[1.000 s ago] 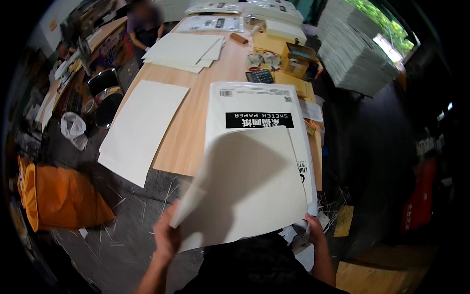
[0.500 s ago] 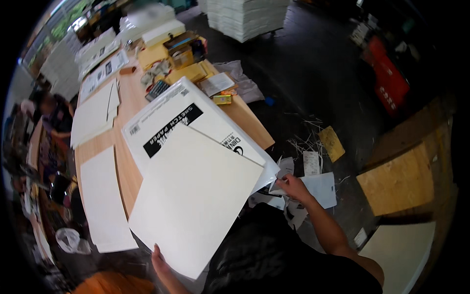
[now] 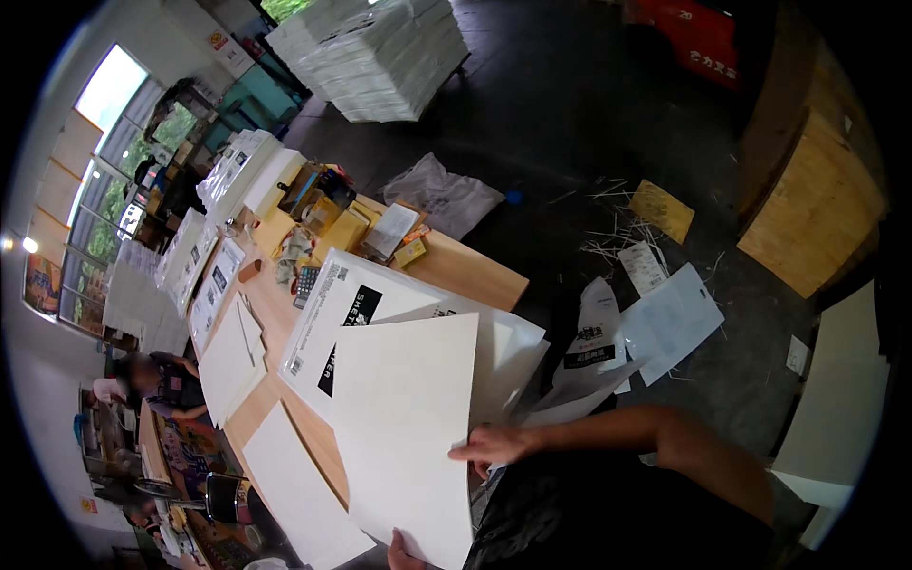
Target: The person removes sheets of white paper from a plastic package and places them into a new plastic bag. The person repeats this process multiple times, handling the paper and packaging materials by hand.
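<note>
A large white sheet of thick paper, perhaps several together, is held tilted over the near side of the wooden table. My left hand grips its lower edge, with the fingers hidden beneath. At its right edge my right hand is closed, thumb and fingertips on the border. Partly under the sheet lies a clear-wrapped paper pack with a black printed label. To its left, a stack of white sheets rests along the table edge. Crumpled printed plastic wrapping is just beyond my right forearm.
The table also bears yellow boxes, a calculator and more paper stacks. On the floor are paper strips, a yellow card and a pale sheet. A wrapped pallet stack stands behind. Another person sits at left.
My right hand has let go of the plastic wrapping and moved left onto the sheet's right edge. The sheet has turned more upright. The whole view has shifted.
</note>
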Tool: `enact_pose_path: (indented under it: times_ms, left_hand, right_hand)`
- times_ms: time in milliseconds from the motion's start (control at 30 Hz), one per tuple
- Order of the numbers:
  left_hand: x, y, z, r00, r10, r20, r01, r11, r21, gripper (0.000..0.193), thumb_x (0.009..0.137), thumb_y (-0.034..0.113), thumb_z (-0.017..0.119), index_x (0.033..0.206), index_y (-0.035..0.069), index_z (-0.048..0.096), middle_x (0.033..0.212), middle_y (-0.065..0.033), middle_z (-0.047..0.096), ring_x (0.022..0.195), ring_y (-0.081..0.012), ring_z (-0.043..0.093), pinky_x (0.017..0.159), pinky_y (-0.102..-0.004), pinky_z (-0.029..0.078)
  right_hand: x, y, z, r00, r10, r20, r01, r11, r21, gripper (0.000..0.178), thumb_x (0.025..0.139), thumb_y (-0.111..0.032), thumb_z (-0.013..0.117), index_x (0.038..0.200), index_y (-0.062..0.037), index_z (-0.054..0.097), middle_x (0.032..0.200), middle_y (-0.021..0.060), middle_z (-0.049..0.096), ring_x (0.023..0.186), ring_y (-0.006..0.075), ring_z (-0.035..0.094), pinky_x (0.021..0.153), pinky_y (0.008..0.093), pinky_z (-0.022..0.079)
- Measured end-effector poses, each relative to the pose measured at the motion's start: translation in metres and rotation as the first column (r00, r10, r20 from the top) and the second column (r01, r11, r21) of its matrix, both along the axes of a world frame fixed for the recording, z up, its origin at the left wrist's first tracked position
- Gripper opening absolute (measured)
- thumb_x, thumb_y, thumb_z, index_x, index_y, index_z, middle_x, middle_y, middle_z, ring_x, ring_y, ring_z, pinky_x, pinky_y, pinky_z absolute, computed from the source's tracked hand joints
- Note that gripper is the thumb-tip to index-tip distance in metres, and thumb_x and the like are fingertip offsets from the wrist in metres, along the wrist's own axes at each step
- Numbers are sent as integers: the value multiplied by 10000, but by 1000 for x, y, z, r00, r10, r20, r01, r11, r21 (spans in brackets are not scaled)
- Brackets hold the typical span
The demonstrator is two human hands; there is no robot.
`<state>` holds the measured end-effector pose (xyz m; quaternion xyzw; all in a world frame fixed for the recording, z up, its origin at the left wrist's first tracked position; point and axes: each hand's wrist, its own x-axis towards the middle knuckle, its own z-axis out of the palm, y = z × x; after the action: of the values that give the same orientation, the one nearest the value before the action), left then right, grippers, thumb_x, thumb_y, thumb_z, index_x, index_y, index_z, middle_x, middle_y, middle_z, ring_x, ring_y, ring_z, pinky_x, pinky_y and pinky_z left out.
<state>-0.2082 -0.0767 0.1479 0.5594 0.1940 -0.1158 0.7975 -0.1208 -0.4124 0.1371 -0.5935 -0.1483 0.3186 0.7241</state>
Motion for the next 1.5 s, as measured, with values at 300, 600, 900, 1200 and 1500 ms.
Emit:
enact_pose_path:
  times_ms: [300,600,900,1200,1500]
  left_hand:
    - [-19,-16,0,997,61,-37,-62,998,-31,531,1021,381,347,1387,0,408,1327,-131,535,1213,-292,514,1016,-407,429]
    - [-36,-8,4,976,216,6,-214,968,-133,537,1023,395,330,1403,22,399,1350,-126,520,1237,-302,495,1034,-421,409]
    - [26,80,-37,896,421,142,-378,890,-256,470,1024,326,378,1382,25,432,1345,-119,523,1232,-289,497,1025,-409,413]
    - [44,105,-71,810,452,373,-586,617,526,209,956,176,568,929,-21,633,738,20,582,659,-65,490,572,-230,400]
    - [50,120,-53,842,534,76,-495,821,-284,693,956,612,384,1295,26,531,1214,-130,600,1128,-253,565,999,-412,440]
  right_hand:
    - [-10,30,55,821,-46,569,327,855,-402,532,931,-357,498,575,31,577,519,203,556,497,383,585,536,439,484]
    - [0,9,29,999,-44,-33,40,993,-108,492,1005,-413,447,868,15,649,715,68,648,522,118,587,496,258,484]
    - [-6,-29,-55,905,-45,-424,-45,979,-199,446,953,-379,534,803,24,652,699,91,640,529,117,565,545,258,446]
    - [-18,-26,-52,875,-103,-473,-26,966,-259,406,969,-370,501,883,4,635,694,72,616,525,108,563,527,233,430]
    - [-22,-28,-43,892,-108,-439,-40,948,-314,419,966,-389,507,889,3,635,730,87,642,561,114,582,530,228,410]
